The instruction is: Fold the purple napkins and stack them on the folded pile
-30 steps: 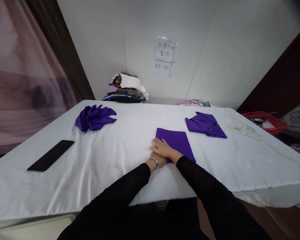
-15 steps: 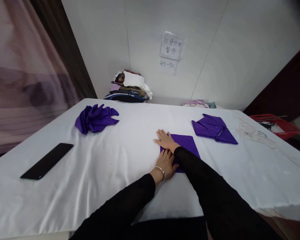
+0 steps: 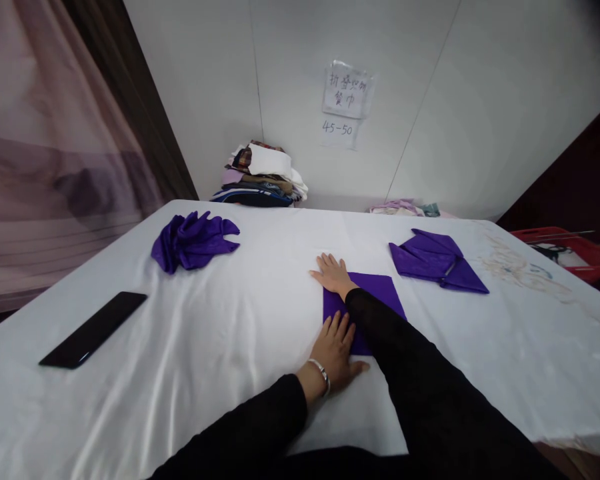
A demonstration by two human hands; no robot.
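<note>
A purple cloth napkin (image 3: 377, 293) lies folded into a flat square on the white tablecloth. My right hand (image 3: 331, 273) rests flat on its far left corner, fingers spread and reaching past the edge onto the tablecloth. Nearer to me, my left hand (image 3: 336, 350), with a silver bracelet at the wrist, lies with fingers outstretched at the napkin's near left edge, the fingertips on the cloth. My right forearm in its black sleeve covers part of the napkin. Both hands are open and hold nothing.
A purple napkin folded in ruffles (image 3: 193, 241) sits at the far left, a pointed folded one (image 3: 437, 260) at the right. A dark flat phone-like slab (image 3: 95, 329) lies at the left. Stacked clothes (image 3: 263, 175) stand behind the white-covered table (image 3: 220, 373); a red basket (image 3: 593, 267) is beyond its right side.
My left hand has slid toward me along the napkin's left edge, away from my right hand. My right hand stays at the far left corner. The view has shifted slightly.
</note>
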